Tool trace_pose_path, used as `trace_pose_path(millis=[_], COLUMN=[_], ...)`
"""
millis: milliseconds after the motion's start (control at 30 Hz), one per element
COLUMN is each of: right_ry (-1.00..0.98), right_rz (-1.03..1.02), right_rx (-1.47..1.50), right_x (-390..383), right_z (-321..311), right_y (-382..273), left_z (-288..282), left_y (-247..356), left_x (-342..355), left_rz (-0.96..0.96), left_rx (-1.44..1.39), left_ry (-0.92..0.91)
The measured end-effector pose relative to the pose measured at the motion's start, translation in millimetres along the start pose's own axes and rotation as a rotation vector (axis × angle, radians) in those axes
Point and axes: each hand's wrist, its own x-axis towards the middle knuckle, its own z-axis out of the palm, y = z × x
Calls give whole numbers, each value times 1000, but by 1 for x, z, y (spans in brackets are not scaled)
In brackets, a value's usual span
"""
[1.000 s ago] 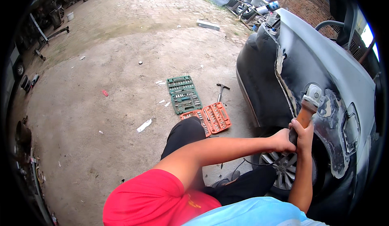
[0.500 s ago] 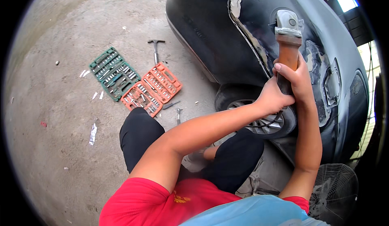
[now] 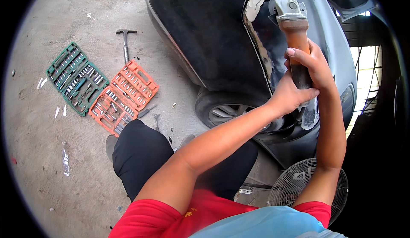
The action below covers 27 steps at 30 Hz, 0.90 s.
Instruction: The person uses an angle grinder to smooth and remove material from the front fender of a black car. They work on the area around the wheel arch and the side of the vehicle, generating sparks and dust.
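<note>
My right hand (image 3: 315, 63) wraps round the orange barrel of an angle grinder (image 3: 291, 21). Lower down, my left hand (image 3: 288, 95) grips its dark rear end. The silver head of the grinder is held up against a dark, dented car body panel (image 3: 205, 33), where its disc is mostly hidden. Along a seam left of the head runs a patch of pale, cracked filler (image 3: 255, 3). Below the panel is the car's wheel (image 3: 218, 114), partly behind my left forearm.
An open green socket case (image 3: 68, 69) and an orange one (image 3: 137, 84) lie on the concrete by my knee. A hammer (image 3: 126, 46) and smaller tools lie near them. A round wire-caged fan (image 3: 286, 182) is behind my right forearm. Scraps of litter dot the ground.
My view has tipped down onto the car and my legs; the tool cases shifted left in the picture and the fan came into view. The grinder appears higher, still in both hands.
</note>
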Motion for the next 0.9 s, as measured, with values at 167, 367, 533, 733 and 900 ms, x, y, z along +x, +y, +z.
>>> trace_pose_path(millis=[167,367,533,733,900], right_ry=[21,8,0,-21,24], right_rz=[45,65,90,45,88], right_rx=[-41,-144,-158,-161,-128], right_x=[22,33,40,51,39], right_z=[4,12,14,13,10], right_y=[-20,-24,-16,-21,-13], left_z=[-13,-14,-22,-30,-22], left_y=[11,14,8,6,-5], left_x=[20,19,21,36,31], left_rz=[87,47,49,86,45], left_rx=[-112,-213,-191,-235,-238], left_ry=[-115,-59,-50,-95,-91])
